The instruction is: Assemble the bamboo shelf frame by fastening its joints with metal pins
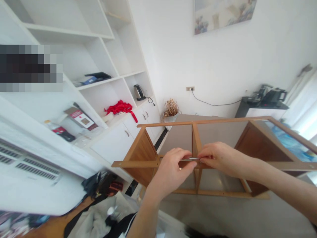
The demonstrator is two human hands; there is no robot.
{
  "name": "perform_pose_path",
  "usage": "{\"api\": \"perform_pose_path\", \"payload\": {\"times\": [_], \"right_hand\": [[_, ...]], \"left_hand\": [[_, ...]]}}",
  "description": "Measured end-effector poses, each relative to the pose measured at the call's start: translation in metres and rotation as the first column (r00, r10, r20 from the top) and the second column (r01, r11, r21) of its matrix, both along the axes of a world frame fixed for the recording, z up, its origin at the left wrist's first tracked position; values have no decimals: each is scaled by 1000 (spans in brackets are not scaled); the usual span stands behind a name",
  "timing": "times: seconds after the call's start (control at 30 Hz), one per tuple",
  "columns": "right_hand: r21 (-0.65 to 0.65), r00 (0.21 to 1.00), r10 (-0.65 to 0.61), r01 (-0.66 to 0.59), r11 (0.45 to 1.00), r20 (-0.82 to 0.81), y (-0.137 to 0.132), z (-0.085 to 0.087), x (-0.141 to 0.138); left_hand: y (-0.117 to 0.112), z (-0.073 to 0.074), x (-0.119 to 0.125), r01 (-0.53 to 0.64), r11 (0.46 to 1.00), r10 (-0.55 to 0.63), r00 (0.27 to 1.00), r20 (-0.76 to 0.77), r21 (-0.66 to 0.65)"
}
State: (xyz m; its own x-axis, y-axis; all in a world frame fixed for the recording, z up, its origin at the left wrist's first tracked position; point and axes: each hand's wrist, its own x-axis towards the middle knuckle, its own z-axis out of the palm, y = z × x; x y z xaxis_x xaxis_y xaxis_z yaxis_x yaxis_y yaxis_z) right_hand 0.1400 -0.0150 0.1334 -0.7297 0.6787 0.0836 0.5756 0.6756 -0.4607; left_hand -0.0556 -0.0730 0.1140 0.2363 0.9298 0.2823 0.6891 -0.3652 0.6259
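Bare forearms [279,181] reach forward; left hand [170,172] and right hand [219,157] pinch a slim pale piece [194,158] over a wooden frame [197,138], above a grey surface [223,213], near white shelving [108,56].

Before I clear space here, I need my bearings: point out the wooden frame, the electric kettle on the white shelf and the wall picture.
Wooden frame [196,137]: head view, on its middle crosspiece.
Electric kettle [138,92]: head view, on its body.
Wall picture [224,15]: head view, on its printed surface.
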Motion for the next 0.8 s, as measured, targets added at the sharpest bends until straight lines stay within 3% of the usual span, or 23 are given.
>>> {"api": "perform_pose_path", "payload": {"times": [0.37, 0.8], "right_hand": [[82, 991, 5, -16, 997, 136, -2, 2, -8], [101, 990, -26, 12, 995, 142, -8, 2, -9]], "left_hand": [[5, -1, -2, 43, 995, -37, 997, -73, 90], [-1, 2, -3, 49, 995, -43, 996, -72, 85]]}}
